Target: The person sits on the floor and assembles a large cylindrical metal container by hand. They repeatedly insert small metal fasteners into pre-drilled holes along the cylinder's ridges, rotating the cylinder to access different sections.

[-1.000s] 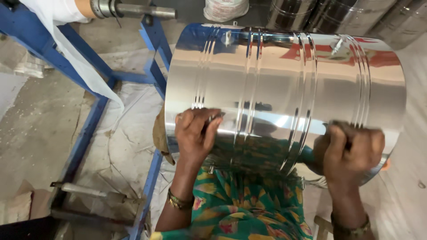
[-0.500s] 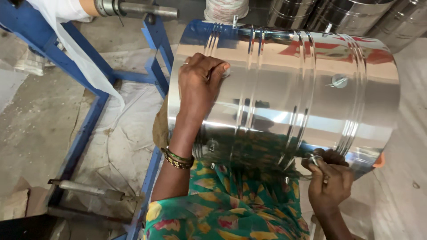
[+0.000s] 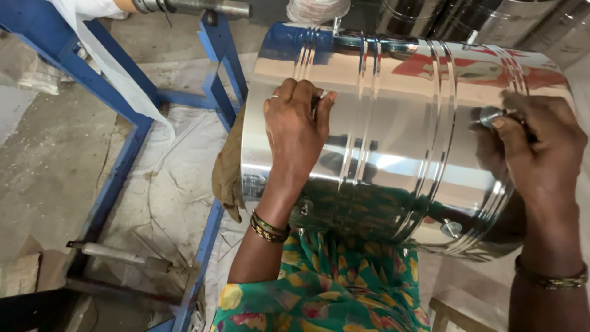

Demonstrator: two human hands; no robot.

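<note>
Concrete workshop floor (image 3: 43, 154), blue steel frame (image 3: 221, 92) left of polished steel drum (image 3: 393, 141). Drum lies sideways across lap. Left hand (image 3: 295, 132) flat on drum top, fingers curled, gripping nothing. Right hand (image 3: 541, 154) fingers closed on small round fitting (image 3: 490, 115) at drum's right end. Fitting appears not fully seated; second fitting (image 3: 452, 229) already on lower wall.

One large shiny steel drum (image 3: 405, 141) lies on its side across the person's lap. Two hands rest on it: the left hand (image 3: 297, 132) flat on its curved wall, the right hand (image 3: 541, 147) at its far end. Each wrist carries bangles, one set on the left (image 3: 268, 226) and one band on the right (image 3: 551, 280). The left hand wears one ring (image 3: 275, 96). One blue metal frame (image 3: 123, 104) stands on the floor beside the drum. At least three more steel drums (image 3: 479, 21) line the top edge, partly cut off. One brown cloth (image 3: 228, 175) hangs under the drum's near end.
</note>
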